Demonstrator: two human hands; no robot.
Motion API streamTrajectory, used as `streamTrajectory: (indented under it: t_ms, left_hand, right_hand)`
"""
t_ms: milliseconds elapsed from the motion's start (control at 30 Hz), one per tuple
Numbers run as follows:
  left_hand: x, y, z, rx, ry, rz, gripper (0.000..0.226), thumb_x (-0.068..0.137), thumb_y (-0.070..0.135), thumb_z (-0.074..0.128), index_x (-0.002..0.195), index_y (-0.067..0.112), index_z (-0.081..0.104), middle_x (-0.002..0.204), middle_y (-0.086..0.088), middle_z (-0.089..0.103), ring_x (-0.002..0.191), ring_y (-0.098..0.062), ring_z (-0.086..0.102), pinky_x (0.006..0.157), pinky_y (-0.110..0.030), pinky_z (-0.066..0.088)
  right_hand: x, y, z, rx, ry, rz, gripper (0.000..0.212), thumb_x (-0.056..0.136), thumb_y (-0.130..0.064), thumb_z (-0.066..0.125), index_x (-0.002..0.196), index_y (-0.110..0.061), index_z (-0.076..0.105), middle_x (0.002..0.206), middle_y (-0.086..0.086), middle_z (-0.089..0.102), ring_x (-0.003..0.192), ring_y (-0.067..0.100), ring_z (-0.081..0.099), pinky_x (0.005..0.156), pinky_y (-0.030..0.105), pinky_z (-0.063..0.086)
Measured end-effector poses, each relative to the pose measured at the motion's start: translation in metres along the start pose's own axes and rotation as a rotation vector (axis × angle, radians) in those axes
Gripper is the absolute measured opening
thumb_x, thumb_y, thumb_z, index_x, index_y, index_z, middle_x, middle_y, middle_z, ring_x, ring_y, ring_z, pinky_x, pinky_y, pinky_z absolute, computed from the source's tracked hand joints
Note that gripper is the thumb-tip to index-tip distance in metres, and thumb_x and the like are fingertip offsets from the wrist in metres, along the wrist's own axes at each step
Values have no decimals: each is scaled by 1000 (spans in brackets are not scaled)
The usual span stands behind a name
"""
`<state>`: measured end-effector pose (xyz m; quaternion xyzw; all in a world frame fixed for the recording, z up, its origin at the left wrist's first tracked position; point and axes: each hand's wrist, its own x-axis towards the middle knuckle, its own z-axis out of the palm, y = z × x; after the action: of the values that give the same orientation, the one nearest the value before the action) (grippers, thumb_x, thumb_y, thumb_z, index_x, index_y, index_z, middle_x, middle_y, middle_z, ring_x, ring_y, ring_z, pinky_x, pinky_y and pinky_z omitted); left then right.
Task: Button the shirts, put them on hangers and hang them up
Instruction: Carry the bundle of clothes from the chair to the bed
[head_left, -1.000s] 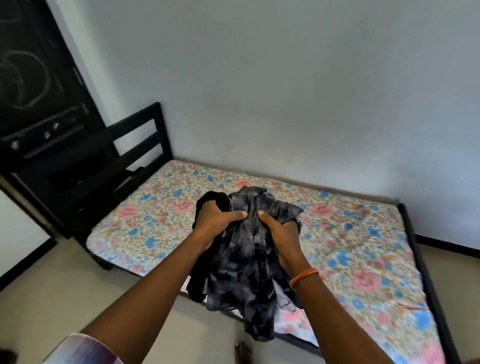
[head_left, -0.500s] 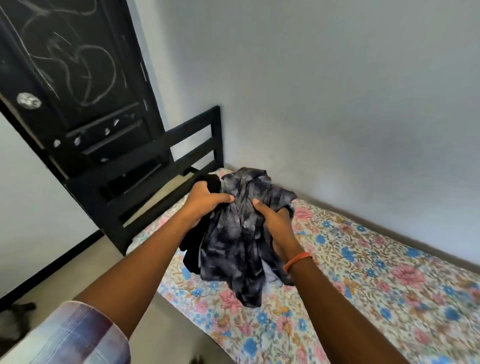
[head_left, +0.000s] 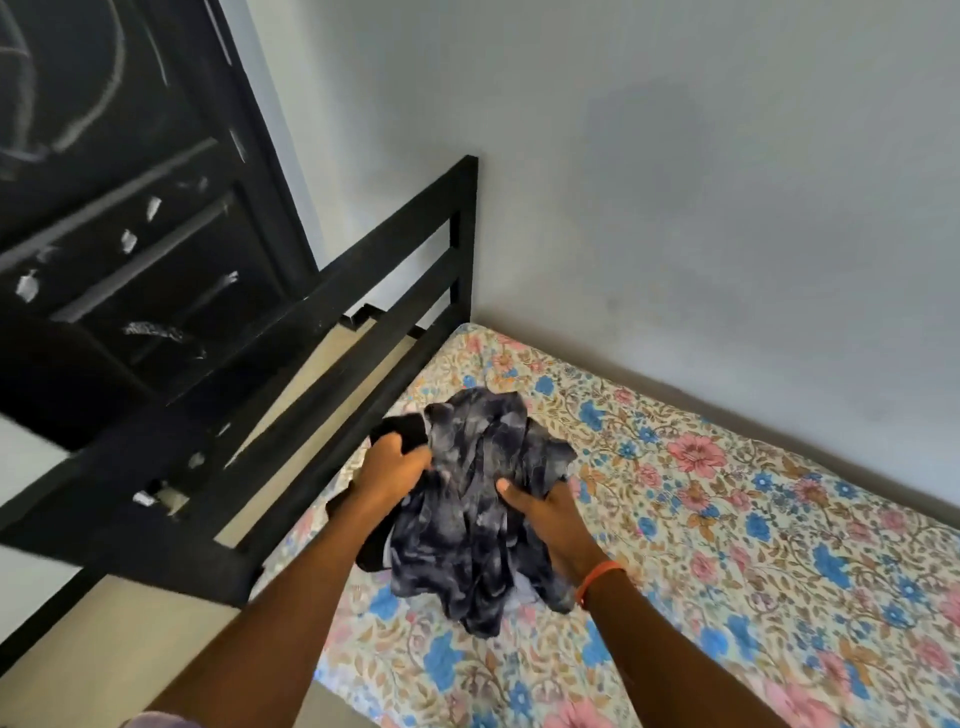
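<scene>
While both hands clutch a bundle of dark mottled shirts (head_left: 478, 499) above the floral mattress (head_left: 737, 540), left hand (head_left: 392, 475) grips its left side, right hand (head_left: 545, 519) its right; black bed frame (head_left: 363, 291) left, pale wall (head_left: 675, 182) far

— Item: person, arms. What is worn?
— Right wrist: one thin orange band (head_left: 597, 576), snug above the right hand (head_left: 545, 519). Left arm: bare from the left hand (head_left: 389, 473) to the frame's lower edge, where a pale, purplish sleeve hem (head_left: 156, 721) shows.
— Rings, watch?
— None visible.
</scene>
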<state>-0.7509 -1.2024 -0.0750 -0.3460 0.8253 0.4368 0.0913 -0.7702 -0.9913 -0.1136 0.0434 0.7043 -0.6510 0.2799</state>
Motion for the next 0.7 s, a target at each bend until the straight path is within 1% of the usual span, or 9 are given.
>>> streamTrajectory:
  t_ms: [100,167,233,300,400,500,567,633,700]
  left_hand:
    - [73,-49,1,291,25,-127,60,94,43,58,135,1,47,133,-21,49,117,-37,51,96,-43,42]
    - [100,-77,10,406,33,-162,74,93,45,57,148,5,29,146,-20,37,131,-41,39,105,-49,35]
    - [122,-101,25,481,49,-66,61,96,39,52,146,8,33,144,-18,39,129,-39,40,102,-47,37]
    - [142,-115,46,512,35,13,57,96,39,48,143,9,37,144,-17,42,129,-37,41,101,-46,40]
    - [175,-130,76,406,-41,-46,81,89,55,57,149,9,28,148,-17,39,132,-38,40,100,-48,43]
    - [210,-156,108,221,-75,-157,107,76,59,72,153,8,18,152,-20,35,135,-39,39,105,-49,41]
    - [223,-174,126,180,2,-170,92,79,41,75,148,3,28,145,-24,45,130,-41,46,103,-47,43]
    - [220,-177,131,182,64,-144,58,87,21,66,139,2,47,133,-25,56,120,-42,53,94,-44,46]
    - [209,-170,128,150,65,-94,28,89,15,61,114,3,64,110,-25,67,101,-42,61,77,-42,47]
  right_hand:
    - [72,54,25,-209,78,134,20,84,-37,77,95,-23,68,95,1,71,92,25,66,88,45,52]
    - [106,93,32,-274,206,273,48,63,-59,71,86,-19,60,80,5,61,74,25,58,76,39,48]
    - [122,103,46,-388,352,406,68,62,-55,70,110,-9,58,100,16,62,88,33,60,79,41,50]
    - [128,102,61,-543,404,353,68,85,-33,71,141,-6,42,132,22,48,115,40,53,91,40,45]
    - [149,118,74,-639,215,139,61,92,-18,65,146,-16,38,140,14,41,122,34,48,97,41,46]
    - [172,138,83,-641,83,122,55,89,-23,69,138,-22,44,131,7,52,117,27,52,98,40,47]
    - [183,150,87,-637,98,118,53,88,-24,71,134,-21,46,126,7,56,113,26,55,95,37,47]
    - [186,157,85,-630,133,146,50,88,-23,71,131,-16,48,123,8,54,106,24,55,90,29,43]
    - [186,158,82,-630,184,187,42,89,-20,69,127,-12,51,119,6,51,102,20,47,87,26,37]
